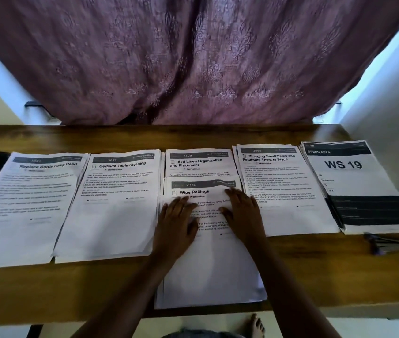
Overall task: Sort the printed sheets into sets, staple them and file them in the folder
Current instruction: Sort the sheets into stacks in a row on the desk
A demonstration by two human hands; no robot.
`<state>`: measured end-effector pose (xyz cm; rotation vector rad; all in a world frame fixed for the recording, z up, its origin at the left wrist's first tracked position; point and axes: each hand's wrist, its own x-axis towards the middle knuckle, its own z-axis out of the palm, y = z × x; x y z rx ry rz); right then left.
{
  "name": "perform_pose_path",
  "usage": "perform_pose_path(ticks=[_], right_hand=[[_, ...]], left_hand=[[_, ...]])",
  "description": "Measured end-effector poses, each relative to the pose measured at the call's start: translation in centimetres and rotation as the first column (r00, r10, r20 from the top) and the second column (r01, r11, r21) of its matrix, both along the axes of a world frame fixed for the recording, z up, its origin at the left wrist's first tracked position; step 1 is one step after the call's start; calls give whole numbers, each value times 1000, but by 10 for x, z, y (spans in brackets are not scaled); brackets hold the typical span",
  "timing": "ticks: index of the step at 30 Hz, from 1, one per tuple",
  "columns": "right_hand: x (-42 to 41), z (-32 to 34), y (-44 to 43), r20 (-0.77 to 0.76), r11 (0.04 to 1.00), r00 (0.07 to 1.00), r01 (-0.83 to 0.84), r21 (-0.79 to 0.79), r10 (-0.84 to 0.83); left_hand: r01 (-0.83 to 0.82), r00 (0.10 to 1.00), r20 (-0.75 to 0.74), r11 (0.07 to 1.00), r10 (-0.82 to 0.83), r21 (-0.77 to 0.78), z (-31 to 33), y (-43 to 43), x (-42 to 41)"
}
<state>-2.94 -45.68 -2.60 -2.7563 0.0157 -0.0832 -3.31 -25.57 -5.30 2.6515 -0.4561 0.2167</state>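
Behind, a mauve curtain (193, 57). Below, a wooden table (303, 269) carrying five paper piles in a row. Nearest, the "Wipe Railings" stack (208, 272), overlapping the "Bed Linen" pile (199, 162). Pressed flat on it, fingers spread and gripping nothing: left hand (176, 223), right hand (242, 211). Far right, beside the "WS 19" pile (359, 186), a small purple object (383, 243), too blurred to identify.

- The left hand (177, 222) is held flat, palm down, fingers spread and pointed toward the top of the frame, just left of centre.
- The right hand (241, 211) is laid flat likewise, just right of centre, close beside the left without touching it.
- Both bare forearms are extended from the lower edge, converging upward.
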Motion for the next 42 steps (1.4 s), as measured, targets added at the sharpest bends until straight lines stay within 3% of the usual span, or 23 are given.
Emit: perform_pose_path(ticks=[4, 8, 10, 12, 14, 17, 20, 22, 25, 28, 31, 33, 35, 37, 40, 42], right_hand=[[-7, 23, 7, -28, 988, 997, 75, 133, -72], [-22, 37, 5, -129, 882, 961, 277, 381, -246], [-27, 44, -2, -145, 826, 959, 282, 488, -242], [-30, 54, -11, -59, 758, 971, 219, 614, -233], [-31, 70, -18, 70, 687, 968, 118, 717, -239], [-21, 99, -21, 128, 579, 956, 52, 813, -266], [1, 115, -5, 117, 525, 960, 35, 851, -254], [19, 114, 20, 116, 505, 974, -1, 863, -197], [50, 98, 71, 126, 542, 989, -62, 838, -81], [75, 79, 124, 66, 659, 998, -64, 750, 22], [85, 59, 160, 18, 759, 998, -55, 648, 58], [88, 47, 176, -5, 854, 997, -63, 516, 77], [88, 38, 183, 18, 970, 997, -80, 232, 79], [81, 29, 184, 74, 998, 995, -60, -2, 60], [69, 13, 184, 156, 993, 983, -88, -73, 99], [63, 3, 185, 113, 972, 970, -203, -120, 216]], left_hand=[[-5, 1000, 5, 998, 6, -61, 2, -1, -1], [-50, 998, -35, 978, 43, -203, 7, 1, -2], [-97, 993, -96, 937, 69, -334, 12, 2, -1], [-103, 991, -118, 894, 57, -436, 18, 3, -1], [-107, 988, -150, 814, 25, -571, 27, 5, -1], [-171, 960, -267, 574, -86, -801, 58, 7, -4], [-262, 953, -302, 461, -14, -848, 92, 26, 0], [-294, 954, -280, 489, 102, -821, 108, 55, 9], [-366, 931, -266, 623, 252, -691, 116, 112, 28], [-471, 882, -262, 738, 392, -483, 111, 161, 42], [-528, 847, -260, 785, 463, -324, 94, 194, 50], [-552, 828, -258, 804, 497, -221, 80, 206, 55], [-568, 810, -237, 818, 537, -87, 69, 210, 56], [-575, 807, -144, 818, 572, 27, 63, 208, 52], [-508, 860, 23, 853, 509, 120, 48, 196, 42], [-414, 910, 43, 897, 413, 153, 35, 185, 35]])
